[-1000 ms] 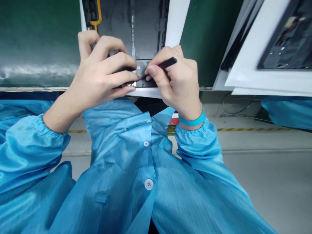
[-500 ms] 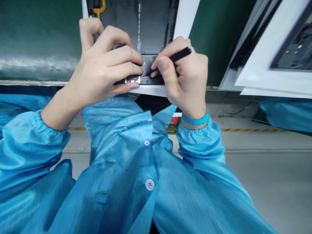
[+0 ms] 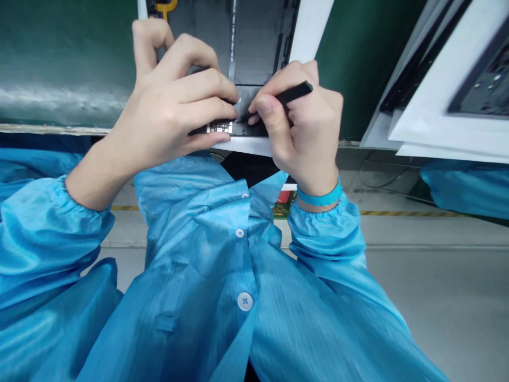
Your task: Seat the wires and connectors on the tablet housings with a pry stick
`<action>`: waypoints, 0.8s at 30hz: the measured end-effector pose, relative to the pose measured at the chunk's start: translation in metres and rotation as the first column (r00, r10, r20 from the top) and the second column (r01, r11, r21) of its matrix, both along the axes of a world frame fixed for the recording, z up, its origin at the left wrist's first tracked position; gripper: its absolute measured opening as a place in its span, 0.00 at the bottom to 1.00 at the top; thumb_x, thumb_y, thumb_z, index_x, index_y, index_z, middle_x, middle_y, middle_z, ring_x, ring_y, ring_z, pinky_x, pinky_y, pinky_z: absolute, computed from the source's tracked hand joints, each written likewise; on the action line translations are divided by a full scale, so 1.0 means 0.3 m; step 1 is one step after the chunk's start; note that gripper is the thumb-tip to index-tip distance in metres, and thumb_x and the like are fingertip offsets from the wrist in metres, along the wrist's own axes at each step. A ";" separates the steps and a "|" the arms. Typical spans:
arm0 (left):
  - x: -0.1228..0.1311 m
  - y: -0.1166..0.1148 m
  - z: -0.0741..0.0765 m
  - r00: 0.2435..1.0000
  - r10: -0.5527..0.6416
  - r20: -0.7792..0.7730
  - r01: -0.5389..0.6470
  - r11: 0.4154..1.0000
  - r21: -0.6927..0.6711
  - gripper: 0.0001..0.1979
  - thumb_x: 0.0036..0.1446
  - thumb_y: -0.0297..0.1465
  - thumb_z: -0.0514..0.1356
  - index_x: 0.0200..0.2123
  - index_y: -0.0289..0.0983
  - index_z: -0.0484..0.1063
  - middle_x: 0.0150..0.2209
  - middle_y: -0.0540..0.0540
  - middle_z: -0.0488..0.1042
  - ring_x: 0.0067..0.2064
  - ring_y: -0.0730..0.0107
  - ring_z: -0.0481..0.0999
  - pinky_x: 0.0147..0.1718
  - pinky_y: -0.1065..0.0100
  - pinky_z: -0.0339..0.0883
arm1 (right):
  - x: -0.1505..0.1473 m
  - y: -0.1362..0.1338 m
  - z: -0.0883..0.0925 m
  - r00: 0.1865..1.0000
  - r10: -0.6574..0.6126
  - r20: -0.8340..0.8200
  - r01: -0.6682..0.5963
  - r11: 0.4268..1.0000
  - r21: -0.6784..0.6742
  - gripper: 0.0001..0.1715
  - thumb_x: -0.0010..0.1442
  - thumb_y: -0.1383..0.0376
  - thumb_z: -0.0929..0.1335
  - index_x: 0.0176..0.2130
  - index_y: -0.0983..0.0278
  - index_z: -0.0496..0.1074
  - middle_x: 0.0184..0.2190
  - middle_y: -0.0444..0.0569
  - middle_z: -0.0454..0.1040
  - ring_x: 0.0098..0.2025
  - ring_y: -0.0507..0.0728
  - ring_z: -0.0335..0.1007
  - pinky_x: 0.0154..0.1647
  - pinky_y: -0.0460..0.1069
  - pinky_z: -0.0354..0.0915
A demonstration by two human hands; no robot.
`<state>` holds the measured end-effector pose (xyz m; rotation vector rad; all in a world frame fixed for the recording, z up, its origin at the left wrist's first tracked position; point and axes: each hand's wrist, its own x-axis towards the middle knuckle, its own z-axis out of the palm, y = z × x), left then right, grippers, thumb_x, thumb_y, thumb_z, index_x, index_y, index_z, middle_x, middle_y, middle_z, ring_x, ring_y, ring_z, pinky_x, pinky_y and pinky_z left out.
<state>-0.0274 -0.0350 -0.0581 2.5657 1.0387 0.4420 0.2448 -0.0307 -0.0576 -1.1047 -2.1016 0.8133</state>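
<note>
A dark device housing (image 3: 254, 40) with a pale printed strip down its middle lies on white paper at the table's front edge. Over its near left part rests my left hand (image 3: 175, 101), fingers spread and bent, thumb along the near edge. Between thumb and fingers a small circuit board (image 3: 220, 127) with bright metal parts shows. My right hand (image 3: 306, 122) pinches a slim black tool (image 3: 295, 93), whose tip points down-left at the housing, just right of the board. The exact tip contact is too small to tell.
Green mat (image 3: 67, 63) covers the table. At the right, white sheets (image 3: 441, 106) carry another dark housing (image 3: 485, 79). An orange flex cable (image 3: 166, 7) shows at the top. Below the edge are a green board with a red part (image 3: 283, 204) and blue cloth (image 3: 469, 185) at right.
The housing, the papers and both hands appear shifted slightly right in the view. The left fingers stay on the housing, and the right hand keeps its pinch on the black tool.
</note>
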 end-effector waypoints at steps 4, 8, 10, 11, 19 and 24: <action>0.000 -0.003 -0.005 1.000 0.000 0.005 0.000 0.999 0.048 0.24 0.82 0.51 0.58 0.65 0.41 0.80 0.65 0.46 0.81 0.71 0.42 0.74 0.69 0.35 0.60 | 0.005 -0.003 -0.017 0.994 -0.008 -0.111 0.000 0.998 -0.066 0.23 0.82 0.44 0.60 0.43 0.49 0.77 0.42 0.46 0.82 0.41 0.62 0.80 0.59 0.60 0.74; 0.005 -0.009 -0.009 1.000 0.023 0.016 -0.024 0.998 0.051 0.24 0.81 0.51 0.61 0.64 0.41 0.82 0.64 0.44 0.83 0.70 0.43 0.74 0.69 0.37 0.59 | 0.003 0.000 -0.028 0.990 -0.031 -0.139 0.012 0.990 -0.142 0.27 0.79 0.38 0.61 0.42 0.48 0.78 0.43 0.48 0.81 0.43 0.64 0.80 0.62 0.62 0.72; 0.008 -0.010 -0.013 0.998 0.039 0.043 -0.041 0.997 0.064 0.22 0.80 0.49 0.62 0.63 0.42 0.83 0.63 0.44 0.84 0.69 0.43 0.75 0.68 0.39 0.59 | -0.001 0.002 -0.021 0.993 -0.037 -0.116 0.019 0.987 -0.157 0.29 0.77 0.35 0.61 0.40 0.48 0.77 0.43 0.49 0.82 0.43 0.64 0.79 0.64 0.63 0.71; 0.009 -0.010 -0.015 0.998 0.041 0.050 -0.044 0.997 0.065 0.21 0.80 0.49 0.62 0.63 0.42 0.83 0.63 0.44 0.84 0.69 0.43 0.75 0.67 0.40 0.60 | -0.003 0.003 -0.015 0.994 -0.038 -0.100 0.021 0.986 -0.163 0.29 0.77 0.35 0.60 0.40 0.47 0.77 0.43 0.49 0.82 0.44 0.65 0.79 0.64 0.63 0.71; 0.006 -0.004 -0.015 0.997 0.049 0.054 -0.049 0.999 0.001 0.23 0.79 0.51 0.62 0.63 0.43 0.83 0.64 0.43 0.83 0.70 0.40 0.74 0.68 0.37 0.58 | -0.010 -0.002 0.004 0.996 -0.040 -0.082 0.032 0.995 -0.098 0.29 0.78 0.37 0.61 0.40 0.49 0.78 0.41 0.48 0.83 0.45 0.64 0.80 0.63 0.62 0.73; 0.011 -0.006 -0.001 0.998 0.044 0.042 -0.044 0.999 -0.001 0.24 0.79 0.51 0.62 0.63 0.42 0.84 0.63 0.42 0.84 0.69 0.37 0.76 0.69 0.32 0.59 | -0.001 0.005 -0.003 0.999 -0.016 -0.047 0.011 0.993 -0.115 0.29 0.78 0.35 0.61 0.41 0.49 0.78 0.42 0.48 0.84 0.49 0.63 0.79 0.65 0.60 0.73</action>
